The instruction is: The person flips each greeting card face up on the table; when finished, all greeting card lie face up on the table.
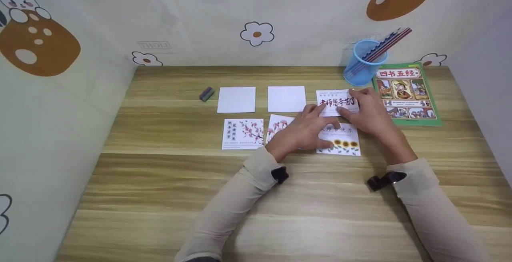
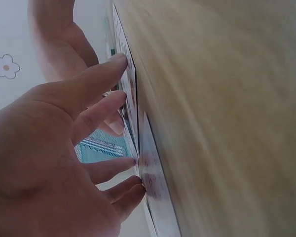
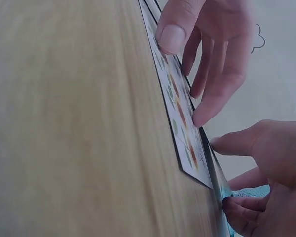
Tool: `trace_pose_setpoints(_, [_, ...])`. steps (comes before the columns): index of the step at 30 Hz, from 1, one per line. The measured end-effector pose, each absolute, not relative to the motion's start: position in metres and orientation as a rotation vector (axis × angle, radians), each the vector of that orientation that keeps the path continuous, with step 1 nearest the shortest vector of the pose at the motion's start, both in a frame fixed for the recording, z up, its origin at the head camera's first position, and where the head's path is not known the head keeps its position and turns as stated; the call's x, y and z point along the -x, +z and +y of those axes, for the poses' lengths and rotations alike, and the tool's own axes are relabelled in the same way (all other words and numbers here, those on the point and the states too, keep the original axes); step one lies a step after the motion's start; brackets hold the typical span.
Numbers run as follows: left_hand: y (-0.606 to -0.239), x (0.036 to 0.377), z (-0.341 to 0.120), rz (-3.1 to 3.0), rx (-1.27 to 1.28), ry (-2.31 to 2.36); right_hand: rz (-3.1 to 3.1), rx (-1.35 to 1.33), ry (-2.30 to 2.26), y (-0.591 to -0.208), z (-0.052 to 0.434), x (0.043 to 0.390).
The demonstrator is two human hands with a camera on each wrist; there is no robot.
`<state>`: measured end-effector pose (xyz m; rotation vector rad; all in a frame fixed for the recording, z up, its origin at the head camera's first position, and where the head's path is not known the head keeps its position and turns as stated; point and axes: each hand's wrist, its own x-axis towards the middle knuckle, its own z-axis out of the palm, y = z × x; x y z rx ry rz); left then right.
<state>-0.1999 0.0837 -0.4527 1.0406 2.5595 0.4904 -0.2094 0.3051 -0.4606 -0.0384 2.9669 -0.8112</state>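
From the head camera, six cards lie in two rows on the wooden table. The back row has two blank white cards and, then a card with red and black writing at the right end. The front row has a blossom card, a second flowered card half hidden by the arm, and a sunflower card. The left hand lies over the front row with straight fingers, its fingertip touching the written card's left edge. The right hand rests flat on that card's right side, fingers extended, gripping nothing. A blue pencil cup, a green book and a small eraser sit well clear of the grid.

In the left wrist view, the left hand has its fingers stretched out, tips pressing on card edges against the table.

In the right wrist view, the right hand's fingers reach down onto a printed card, probably the sunflower one, though the angle is too steep to be sure.

As a judgement, the layout looks nearly complete: all six places are filled, and the written card seems to be getting its last squaring-up. Two cards show only white.
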Motion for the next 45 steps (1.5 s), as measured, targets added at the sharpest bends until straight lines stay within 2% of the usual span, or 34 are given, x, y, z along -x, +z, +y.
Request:
trace_pose_setpoints(16, [-0.454,0.193,0.075,2.621,-1.000,0.477,2.975,0.067,-0.826,-0.468,0.301,0.214])
trace_pose_setpoints(26, [-0.448,0.202,0.013,2.782,-0.943,0.651,2.999,0.038,-0.916,-0.463,0.280,0.210])
trace_pose_setpoints(34, [-0.452,0.213,-0.034,2.859,-0.734,0.730,2.930,0.269,-1.053,-0.460,0.232,0.219])
trace_pose_setpoints(39, [-0.453,0.217,-0.038,2.860,-0.648,0.743,2.902,0.373,-1.082,-0.460,0.206,0.223])
trace_pose_setpoints(45, [-0.452,0.217,-0.035,2.843,-0.634,0.718,2.856,0.438,-1.041,-0.468,0.201,0.222])
